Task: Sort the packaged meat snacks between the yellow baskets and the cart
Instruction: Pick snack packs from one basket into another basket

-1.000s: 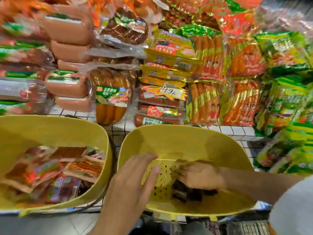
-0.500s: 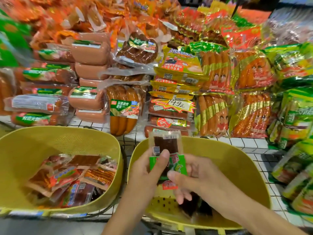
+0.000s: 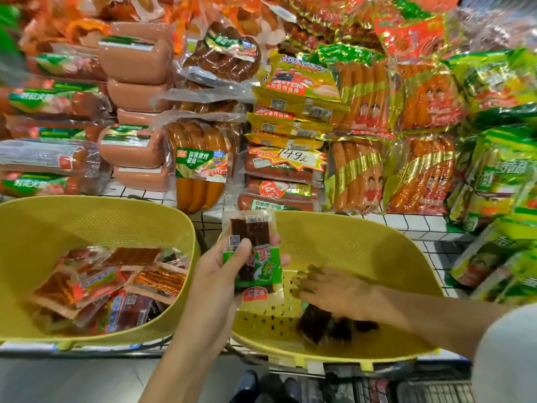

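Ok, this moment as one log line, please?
left hand: holds green snack pack | right hand: over dark packs in right basket | left basket: mixed packs

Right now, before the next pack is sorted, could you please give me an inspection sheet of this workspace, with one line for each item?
Surface: white grid shelf, mostly covered by goods.
Job's things: left basket holds many mixed snack packs; right basket holds a few dark packs; a green-labelled pack is held up over the right basket's left rim.
Clutter: stacked sausage packs behind the baskets, with a price tag.
Hands: left hand holds the green-labelled pack; right hand reaches into the right basket over the dark packs, grip blurred.
Cables: nothing seen.
Surroundings: grey floor below.
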Motion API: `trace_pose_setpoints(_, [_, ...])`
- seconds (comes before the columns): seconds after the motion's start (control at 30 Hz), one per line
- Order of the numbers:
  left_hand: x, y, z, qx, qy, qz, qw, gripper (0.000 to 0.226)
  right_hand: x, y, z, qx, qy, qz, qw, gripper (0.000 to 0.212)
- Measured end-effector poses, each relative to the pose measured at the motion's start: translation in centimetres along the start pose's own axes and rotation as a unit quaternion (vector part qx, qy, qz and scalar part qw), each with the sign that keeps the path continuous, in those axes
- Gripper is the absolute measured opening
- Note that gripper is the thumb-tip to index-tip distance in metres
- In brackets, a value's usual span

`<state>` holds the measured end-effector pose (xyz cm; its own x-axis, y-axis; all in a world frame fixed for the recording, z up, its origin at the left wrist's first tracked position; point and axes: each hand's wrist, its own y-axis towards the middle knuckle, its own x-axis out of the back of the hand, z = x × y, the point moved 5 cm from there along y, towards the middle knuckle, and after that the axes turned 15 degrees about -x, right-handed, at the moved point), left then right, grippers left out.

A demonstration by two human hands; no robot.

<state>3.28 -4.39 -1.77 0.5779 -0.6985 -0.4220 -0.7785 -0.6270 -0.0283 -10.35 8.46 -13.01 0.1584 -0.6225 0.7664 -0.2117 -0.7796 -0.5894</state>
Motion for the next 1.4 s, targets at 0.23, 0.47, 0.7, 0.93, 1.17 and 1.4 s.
trace_pose_setpoints(0.23, [0.1, 0.2, 0.1, -0.003, -0.013, -0.013, 1.0, 0.025, 1.1, 0.4, -1.4, -0.045, 0.075, 0.045, 0.995, 0.048])
trace_pose_setpoints(0.47, [0.2, 0.1, 0.0, 0.007, -0.014, -0.036, 0.999, 0.033, 5.7, -4.6, -5.1, -0.196, 0.451, -0.128, 0.861, 0.023])
trace_pose_setpoints(0.7, [-2.8, -0.5, 0.4, 0.043, -0.103, 0.004, 0.994, 0.039, 14.4, -11.1, 0.4, -0.212, 0.386, -0.531, 0.724, 0.017])
trace_pose_setpoints(0.93, [-1.3, 0.4, 0.4, 0.002, 0.001, -0.04, 0.999, 0.032, 13.0, -8.7, -1.9, -0.104, 0.638, -0.27, 0.714, 0.02])
trace_pose_setpoints(1.17, [-0.1, 0.8, 0.1, 0.006, 0.092, -0.015, 0.996, 0.035, 1.8, -1.0, -2.3, -0.018, 0.125, 0.099, 0.987, 0.07])
trace_pose_setpoints(1.4, [0.2, 0.5, 0.2, 0.02, 0.057, -0.004, 0.998, 0.03, 0.5, 0.7, 0.0, 0.066, -0.055, -0.1, 0.991, 0.059])
